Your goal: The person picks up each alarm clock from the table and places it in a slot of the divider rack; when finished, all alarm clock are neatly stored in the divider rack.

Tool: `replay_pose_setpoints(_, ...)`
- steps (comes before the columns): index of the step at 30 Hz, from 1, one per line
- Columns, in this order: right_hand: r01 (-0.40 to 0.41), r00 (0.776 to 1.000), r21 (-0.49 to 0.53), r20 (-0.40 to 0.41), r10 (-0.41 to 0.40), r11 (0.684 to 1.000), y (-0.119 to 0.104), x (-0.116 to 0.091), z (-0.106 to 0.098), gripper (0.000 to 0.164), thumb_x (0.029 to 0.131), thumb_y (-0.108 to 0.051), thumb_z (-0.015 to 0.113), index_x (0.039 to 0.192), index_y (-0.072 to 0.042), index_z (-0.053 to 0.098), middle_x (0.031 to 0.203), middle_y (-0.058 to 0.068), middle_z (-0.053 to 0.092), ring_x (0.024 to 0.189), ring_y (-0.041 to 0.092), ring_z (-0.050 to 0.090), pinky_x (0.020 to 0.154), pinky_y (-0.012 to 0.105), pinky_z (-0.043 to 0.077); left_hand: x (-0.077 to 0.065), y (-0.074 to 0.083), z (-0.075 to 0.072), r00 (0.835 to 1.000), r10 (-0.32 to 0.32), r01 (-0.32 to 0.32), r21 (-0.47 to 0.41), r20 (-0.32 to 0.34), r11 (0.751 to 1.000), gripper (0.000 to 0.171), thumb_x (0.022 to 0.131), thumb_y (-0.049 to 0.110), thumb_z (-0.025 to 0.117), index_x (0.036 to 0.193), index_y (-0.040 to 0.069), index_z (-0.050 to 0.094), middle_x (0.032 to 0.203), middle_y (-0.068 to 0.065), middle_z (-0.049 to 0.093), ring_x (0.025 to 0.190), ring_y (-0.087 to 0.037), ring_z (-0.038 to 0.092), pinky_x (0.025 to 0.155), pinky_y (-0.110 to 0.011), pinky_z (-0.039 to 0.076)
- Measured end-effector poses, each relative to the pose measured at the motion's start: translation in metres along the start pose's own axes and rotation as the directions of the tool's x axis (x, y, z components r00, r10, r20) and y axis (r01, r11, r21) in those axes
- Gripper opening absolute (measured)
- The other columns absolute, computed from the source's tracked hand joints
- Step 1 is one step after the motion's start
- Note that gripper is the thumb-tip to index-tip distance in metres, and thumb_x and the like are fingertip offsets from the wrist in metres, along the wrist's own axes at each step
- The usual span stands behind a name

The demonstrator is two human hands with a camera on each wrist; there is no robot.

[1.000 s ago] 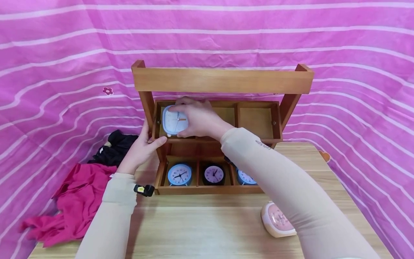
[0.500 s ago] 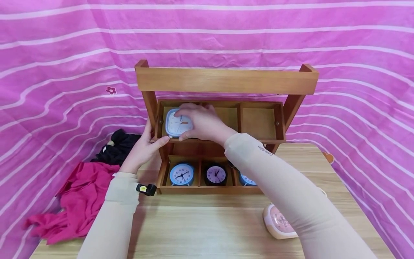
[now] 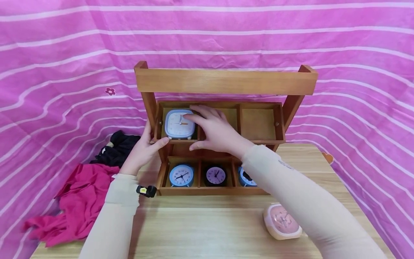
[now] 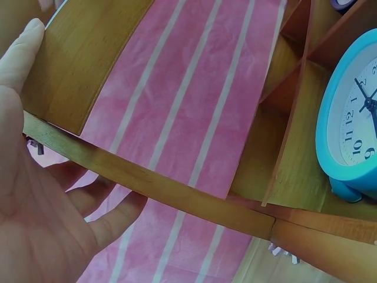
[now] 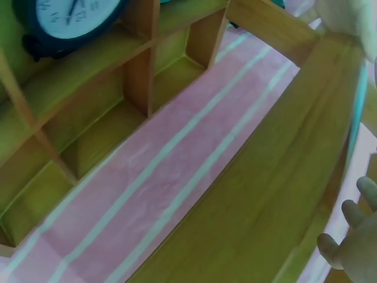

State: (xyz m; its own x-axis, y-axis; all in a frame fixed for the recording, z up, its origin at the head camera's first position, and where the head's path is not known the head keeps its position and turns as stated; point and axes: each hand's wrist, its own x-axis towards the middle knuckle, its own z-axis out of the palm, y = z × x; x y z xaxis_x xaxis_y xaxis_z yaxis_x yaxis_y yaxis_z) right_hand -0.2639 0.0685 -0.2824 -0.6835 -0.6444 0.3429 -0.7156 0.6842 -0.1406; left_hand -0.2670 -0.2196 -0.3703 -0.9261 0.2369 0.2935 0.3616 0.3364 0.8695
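Observation:
A wooden two-tier shelf [image 3: 226, 81] stands on the table, its tiers split into compartments. In the upper left compartment sits a pale blue square alarm clock [image 3: 179, 125], face up toward the head camera. My left hand [image 3: 141, 150] holds the shelf's left side, thumb on the front edge and fingers behind the side board, as the left wrist view [image 4: 53, 194] also shows. Beside the clock's right edge, my right hand [image 3: 217, 131] has its fingers spread and holds nothing. Its fingertips overlap the middle upper compartment; part of the hand shows in the right wrist view.
Lower compartments hold a round blue alarm clock [image 3: 182, 175], a black one [image 3: 215, 175] and another blue one [image 3: 246, 178], partly behind the right sleeve. A pink alarm clock [image 3: 283, 221] lies on the table [image 3: 200, 230]. Magenta cloth [image 3: 81, 205] and black cloth [image 3: 114, 147] lie left.
My right hand has set the pale blue clock down in the upper left compartment, let go and drawn back to the right. The left hand keeps its hold on the shelf.

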Motion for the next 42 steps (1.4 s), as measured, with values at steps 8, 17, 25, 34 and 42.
replay_pose_setpoints(8,-0.011,0.986,0.071,-0.166,0.023,0.997,0.007,-0.076,-0.006,0.078,0.091,-0.044,0.080,0.158,-0.025,0.045,0.167,0.006,0.032,0.149,0.037,0.033,0.114,0.072,0.028,0.000,-0.002,0.000,1.000,-0.001,0.002,0.021,-0.028,1.000,0.113,0.100,0.030,0.072,0.160,0.049,-0.021,0.175,-0.002,0.002,0.158,-0.036,0.019,0.118,-0.064,0.031)
replay_pose_setpoints(17,-0.173,0.978,0.129,-0.095,0.186,0.976,0.006,-0.178,0.010,0.104,0.073,-0.039,0.096,0.161,-0.027,0.041,0.167,0.006,0.034,0.149,0.041,0.032,0.114,0.074,0.025,0.001,-0.002,0.002,0.999,0.040,-0.041,-0.022,-0.028,0.999,0.106,0.100,0.023,0.072,0.162,0.052,-0.009,0.175,0.004,0.009,0.156,-0.032,0.023,0.118,-0.065,0.032)
replay_pose_setpoints(25,-0.316,0.947,0.088,-0.027,0.320,0.945,0.015,-0.249,0.030,0.114,0.061,-0.039,0.101,0.159,-0.030,0.044,0.161,0.006,0.043,0.136,0.041,0.048,0.102,0.074,0.037,0.001,-0.003,0.006,0.999,0.019,-0.021,-0.035,-0.036,0.999,0.104,0.100,0.024,0.072,0.163,0.050,-0.007,0.175,0.001,0.011,0.157,-0.030,0.023,0.119,-0.064,0.030)
replay_pose_setpoints(34,-0.280,0.960,0.000,-0.027,0.280,0.960,0.023,-0.301,0.048,0.104,0.051,-0.045,0.099,0.145,-0.021,0.062,0.145,0.004,0.061,0.127,0.031,0.060,0.103,0.059,0.039,0.000,-0.002,0.003,0.999,0.017,-0.019,-0.033,-0.034,0.999,0.104,0.100,0.024,0.072,0.164,0.048,-0.007,0.175,0.000,0.010,0.158,-0.030,0.020,0.120,-0.065,0.028)
replay_pose_setpoints(42,-0.293,0.955,-0.011,0.035,0.294,0.956,0.025,-0.327,0.057,0.104,0.051,-0.053,0.098,0.145,-0.028,0.061,0.147,0.003,0.057,0.134,0.031,0.052,0.116,0.062,0.028,0.000,-0.003,0.004,0.999,0.006,-0.007,-0.033,-0.033,0.999,0.105,0.100,0.025,0.072,0.164,0.047,-0.009,0.175,0.001,0.007,0.158,-0.031,0.019,0.119,-0.067,0.028)
